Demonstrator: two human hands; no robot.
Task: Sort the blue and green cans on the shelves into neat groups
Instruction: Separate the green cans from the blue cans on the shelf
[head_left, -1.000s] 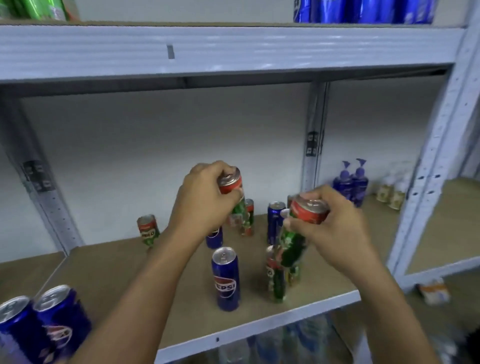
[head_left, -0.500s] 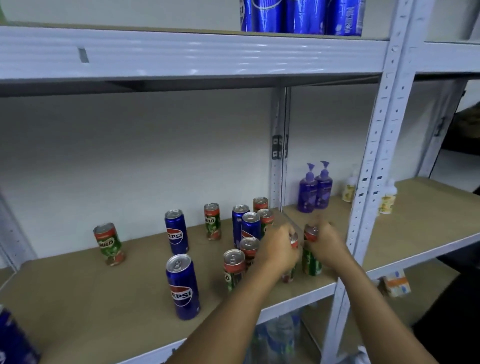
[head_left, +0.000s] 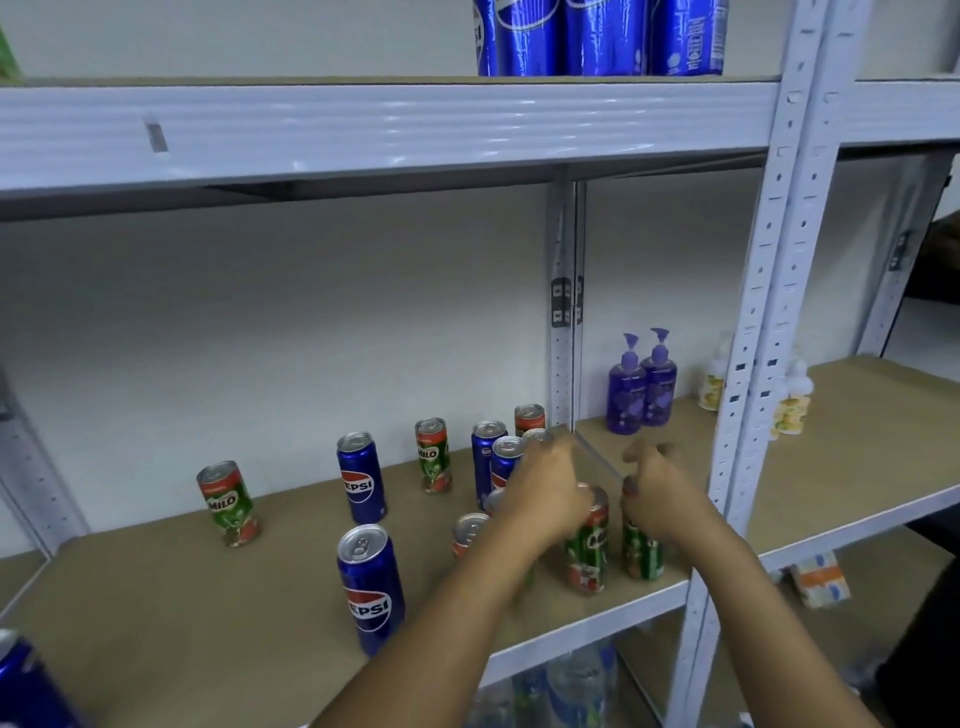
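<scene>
Two green Milo cans stand side by side near the shelf's front right edge. My left hand sits over the top of the left can. My right hand sits over the right can. On both hands the blurred fingers look loose and raised above the can rims. More green cans and blue Pepsi cans stand mixed across the brown shelf. My left arm hides part of a cluster behind it.
A row of blue cans stands on the upper shelf. A blue can shows at the bottom left. Two purple pump bottles and yellow bottles stand to the right. A white upright post rises just right of my right hand.
Both hands carried green cans from mid-air down and right to the shelf's front right. The cans now stand on the board, and my fingers have loosened at their tops.
</scene>
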